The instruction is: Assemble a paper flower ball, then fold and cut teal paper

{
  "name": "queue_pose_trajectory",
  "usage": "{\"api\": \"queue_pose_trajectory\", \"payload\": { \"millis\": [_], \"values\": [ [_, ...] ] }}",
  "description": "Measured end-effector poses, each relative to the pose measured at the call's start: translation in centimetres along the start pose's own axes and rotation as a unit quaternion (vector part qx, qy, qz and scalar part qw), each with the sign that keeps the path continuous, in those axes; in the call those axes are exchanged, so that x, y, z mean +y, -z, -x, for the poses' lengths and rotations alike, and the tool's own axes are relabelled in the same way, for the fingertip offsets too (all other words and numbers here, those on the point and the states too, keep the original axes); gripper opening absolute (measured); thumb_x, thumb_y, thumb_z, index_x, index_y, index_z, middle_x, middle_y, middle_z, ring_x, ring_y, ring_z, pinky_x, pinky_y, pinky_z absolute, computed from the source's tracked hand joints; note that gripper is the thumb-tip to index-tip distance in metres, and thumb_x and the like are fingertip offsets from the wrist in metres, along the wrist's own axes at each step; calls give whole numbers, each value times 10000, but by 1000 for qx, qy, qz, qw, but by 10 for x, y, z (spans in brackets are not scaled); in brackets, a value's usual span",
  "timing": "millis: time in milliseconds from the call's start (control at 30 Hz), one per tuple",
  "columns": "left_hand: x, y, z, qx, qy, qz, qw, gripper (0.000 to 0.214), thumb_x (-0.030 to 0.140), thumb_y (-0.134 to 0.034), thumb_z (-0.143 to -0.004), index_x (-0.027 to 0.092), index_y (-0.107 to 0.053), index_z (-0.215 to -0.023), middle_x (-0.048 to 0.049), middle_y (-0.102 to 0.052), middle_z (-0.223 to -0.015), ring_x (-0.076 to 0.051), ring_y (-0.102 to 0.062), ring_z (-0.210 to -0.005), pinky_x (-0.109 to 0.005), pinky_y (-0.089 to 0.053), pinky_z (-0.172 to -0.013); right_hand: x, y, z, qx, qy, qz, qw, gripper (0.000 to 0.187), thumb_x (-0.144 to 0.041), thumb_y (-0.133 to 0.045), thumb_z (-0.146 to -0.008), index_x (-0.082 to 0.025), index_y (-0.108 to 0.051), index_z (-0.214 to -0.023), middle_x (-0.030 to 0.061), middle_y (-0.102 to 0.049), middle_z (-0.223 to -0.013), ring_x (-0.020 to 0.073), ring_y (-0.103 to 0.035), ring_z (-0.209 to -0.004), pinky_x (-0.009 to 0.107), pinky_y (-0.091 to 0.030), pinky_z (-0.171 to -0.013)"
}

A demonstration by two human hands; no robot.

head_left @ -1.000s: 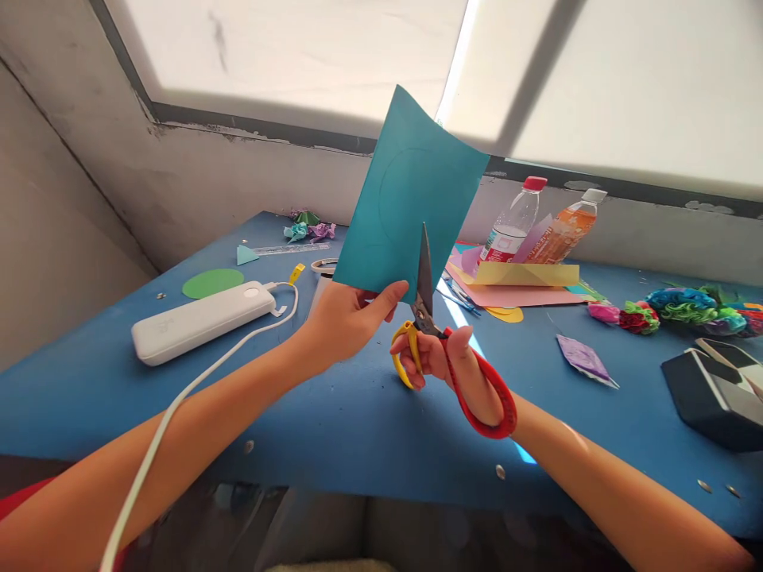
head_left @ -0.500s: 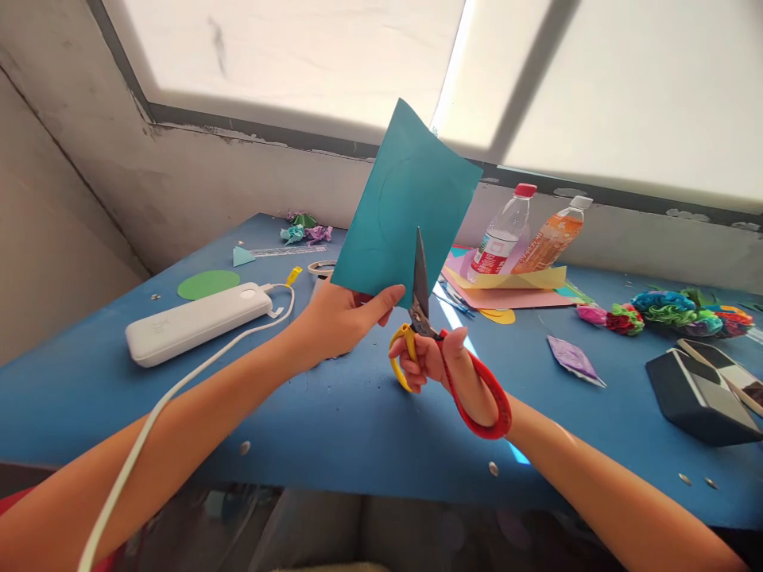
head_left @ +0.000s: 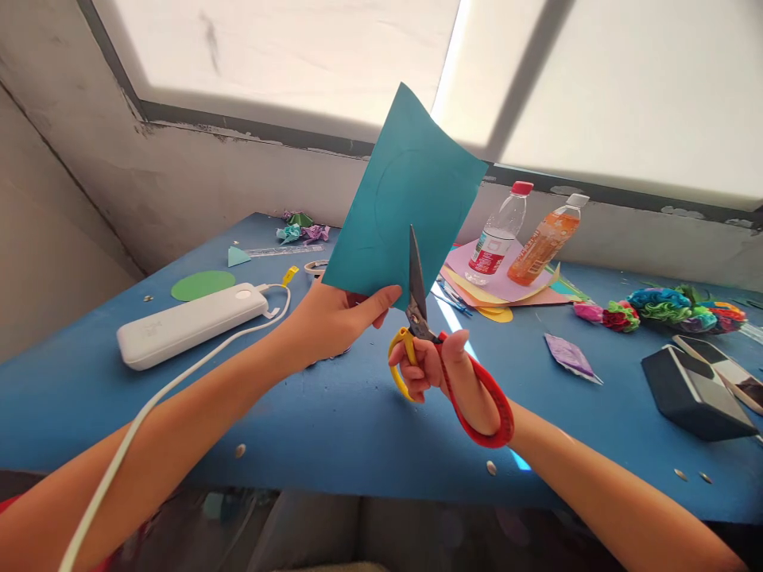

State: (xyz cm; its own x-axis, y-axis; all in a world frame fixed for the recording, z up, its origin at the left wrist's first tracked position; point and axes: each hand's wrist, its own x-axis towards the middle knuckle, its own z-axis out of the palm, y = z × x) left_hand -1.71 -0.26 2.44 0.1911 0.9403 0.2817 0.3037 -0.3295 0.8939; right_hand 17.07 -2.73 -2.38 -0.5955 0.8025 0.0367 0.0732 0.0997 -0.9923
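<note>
My left hand (head_left: 349,316) grips a sheet of teal paper (head_left: 429,183) by its lower edge, thumb in front and fingers behind. A faint drawn circle shows on the raised, slightly curled sheet. In my right hand (head_left: 435,361) is a pair of scissors (head_left: 419,290) with one yellow handle loop and one red one. Its dark blades point upward across the lower part of the paper, one visible in front; the other seems hidden behind the sheet. My right thumb passes through the red loop, and my fingers curl round the yellow one.
A white power bank (head_left: 191,326) with a cable lies left, near a green paper disc (head_left: 203,286). Behind on the right, two bottles (head_left: 497,238) stand on coloured sheets. Crepe-paper flowers (head_left: 661,306), a purple packet (head_left: 571,357) and a dark box (head_left: 697,389) lie further right.
The paper stands slightly higher, and the scissors have shifted slightly left against it. The yellow sheet's raised edge by the bottles has dropped. The whole view has shifted a little.
</note>
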Motion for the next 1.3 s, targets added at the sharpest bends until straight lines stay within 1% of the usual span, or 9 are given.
{"api": "queue_pose_trajectory", "payload": {
  "millis": [133, 267, 400, 533, 667, 833, 1033, 1100, 1300],
  "values": [
    [3, -1, 1, 6, 2, 6, 1000, 368, 529, -652, -749, 212, -562, -587, -24, -559, -514, -164, -524, -466, -262, -357, -401, 1, -1, 1, 3, -1, -15, 1000, 895, -891, -56, -666, -175, -524, -929, -27, -305, -692, 121, -301, -574, 285, -324, -544],
    [1, -2, 1, 10, 25, -4, 1000, 376, 551, -656, -738, 208, -584, -600, -40, -590, -551, -183, -567, -517, -263, -379, -413, 4, -1, 1, 13, -6, -19, 1000, 878, -912, -67, -638, -184, -501, -867, -45, -271, -656, 107, -265, -542, 269, -299, -506],
    [-2, 0, 0, 10, 27, -14, 999, 368, 533, -649, -751, 201, -588, -604, -43, -600, -562, -173, -572, -525, -255, -400, -422, 3, -2, 1, 26, -17, -26, 999, 852, -924, -97, -626, -186, -469, -830, -64, -235, -617, 92, -223, -522, 246, -249, -470],
    [-2, 0, 0, 2, 32, -5, 999, 358, 532, -645, -752, 200, -589, -632, -37, -601, -570, -170, -581, -526, -246, -415, -417, 2, -2, 3, 18, 0, -24, 1000, 806, -901, -130, -674, -185, -466, -827, -66, -239, -608, 91, -236, -522, 245, -247, -477],
    [2, -3, 1, -4, 25, 11, 1000, 328, 491, -634, -766, 201, -567, -629, -20, -582, -553, -169, -591, -528, -239, -436, -426, 5, -4, 3, 13, 17, -47, 999, 742, -875, -206, -725, -191, -471, -833, -69, -235, -607, 84, -207, -512, 239, -230, -465],
    [4, -6, 2, -4, 3, 29, 1000, 328, 460, -625, -771, 198, -537, -593, -15, -580, -548, -164, -594, -523, -252, -471, -471, 7, -5, 2, 30, 8, -58, 998, 754, -889, -215, -711, -193, -479, -830, -67, -248, -602, 85, -219, -510, 238, -233, -461],
    [1, -3, 1, -2, 20, 9, 1000, 338, 494, -632, -753, 207, -556, -592, -20, -572, -529, -181, -598, -515, -248, -432, -412, 9, -4, 5, 25, 13, -49, 998, 734, -863, -232, -741, -188, -498, -849, -68, -248, -599, 80, -207, -498, 230, -212, -441],
    [0, -1, 0, -5, 24, 3, 1000, 353, 513, -629, -748, 208, -561, -586, -27, -576, -534, -185, -600, -521, -248, -424, -402, 9, -4, 5, 32, 20, -41, 998, 717, -844, -228, -764, -187, -503, -846, -65, -266, -597, 80, -217, -494, 230, -224, -434],
    [1, 2, -2, -14, 42, -18, 999, 371, 524, -628, -725, 197, -580, -556, -41, -575, -511, -155, -533, -441, -244, -350, -346, 7, -1, 6, 52, 53, 48, 996, 654, -756, -179, -854, -194, -510, -806, -40, -373, -555, 105, -344, -496, 253, -330, -468]
  ]
}}
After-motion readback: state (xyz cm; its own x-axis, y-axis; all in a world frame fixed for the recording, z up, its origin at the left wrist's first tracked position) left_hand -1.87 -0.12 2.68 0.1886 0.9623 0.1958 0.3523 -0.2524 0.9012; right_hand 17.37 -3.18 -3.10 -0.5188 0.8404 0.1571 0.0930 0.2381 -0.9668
